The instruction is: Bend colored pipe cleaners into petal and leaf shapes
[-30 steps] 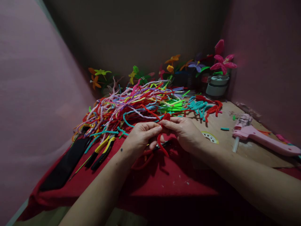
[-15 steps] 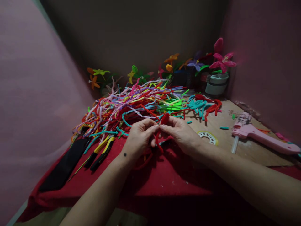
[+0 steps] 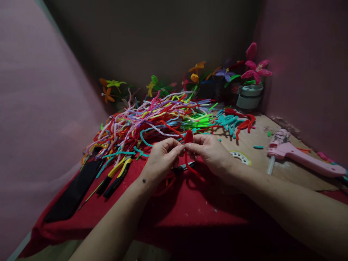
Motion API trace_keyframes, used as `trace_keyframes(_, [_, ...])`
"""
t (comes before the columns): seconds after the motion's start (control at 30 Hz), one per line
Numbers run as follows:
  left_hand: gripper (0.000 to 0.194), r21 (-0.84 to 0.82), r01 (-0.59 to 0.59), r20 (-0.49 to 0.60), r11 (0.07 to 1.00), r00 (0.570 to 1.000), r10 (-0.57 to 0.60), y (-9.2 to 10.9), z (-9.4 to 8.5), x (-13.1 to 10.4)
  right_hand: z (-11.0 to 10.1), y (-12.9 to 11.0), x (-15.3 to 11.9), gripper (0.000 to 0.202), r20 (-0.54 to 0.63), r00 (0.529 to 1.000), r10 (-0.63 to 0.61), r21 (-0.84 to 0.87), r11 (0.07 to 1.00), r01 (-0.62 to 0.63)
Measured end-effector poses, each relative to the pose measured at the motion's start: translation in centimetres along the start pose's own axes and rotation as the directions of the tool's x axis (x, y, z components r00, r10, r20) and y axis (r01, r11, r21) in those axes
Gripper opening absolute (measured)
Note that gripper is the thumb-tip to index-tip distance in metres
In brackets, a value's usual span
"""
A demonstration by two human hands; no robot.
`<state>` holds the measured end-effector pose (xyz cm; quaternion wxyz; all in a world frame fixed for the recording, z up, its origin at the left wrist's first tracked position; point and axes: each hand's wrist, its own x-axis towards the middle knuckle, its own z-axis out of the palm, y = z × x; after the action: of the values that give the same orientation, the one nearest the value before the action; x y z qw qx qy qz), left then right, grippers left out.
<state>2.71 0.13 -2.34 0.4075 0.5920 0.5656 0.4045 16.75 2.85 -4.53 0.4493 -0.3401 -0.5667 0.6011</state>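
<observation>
Between my two hands is a red pipe cleaner, its upper part bent into a petal-like shape above the fingertips and its tail hanging down to the right. My left hand is closed in a pinch at the base of that shape. From the other side, my right hand pinches the same spot, fingertips nearly touching the left ones. Below the hands, a dark tool with a metal blade, perhaps scissors, lies on the red cloth, partly hidden. More red pipe cleaner lies under my left hand.
A heap of colourful pipe cleaners lies behind the hands. Yellow-black pliers and a black flat case are at left. At right are a tape roll and a pink glue gun. Pipe-cleaner flowers stand behind.
The red pipe cleaner has turned in my fingers: its petal shape now faces me more upright, and the tail has swung out to the right. More of the dark tool shows below.
</observation>
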Motion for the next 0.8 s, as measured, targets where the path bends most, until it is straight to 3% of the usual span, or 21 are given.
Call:
trace_keyframes(0.27, [0.019, -0.041, 0.010, 0.052, 0.999, 0.999, -0.008, 0.10, -0.10, 0.21, -0.17, -0.24, 0.03, 0.015, -0.014, 1.000, -0.006, -0.022, 1.000, 0.006])
trace_keyframes(0.57, [0.015, -0.092, -0.033, 0.015, 0.995, 0.999, 0.034, -0.52, 0.07, 0.38, 0.05, -0.40, -0.10, 0.012, 0.022, 1.000, -0.014, -0.013, 1.000, 0.015])
trace_keyframes(0.8, [0.013, -0.031, -0.121, -0.074, 0.992, 0.990, 0.119, -0.62, 0.44, 0.18, 0.30, -0.05, -0.01, 0.005, -0.097, 0.995, 0.029, 0.073, 0.997, -0.021])
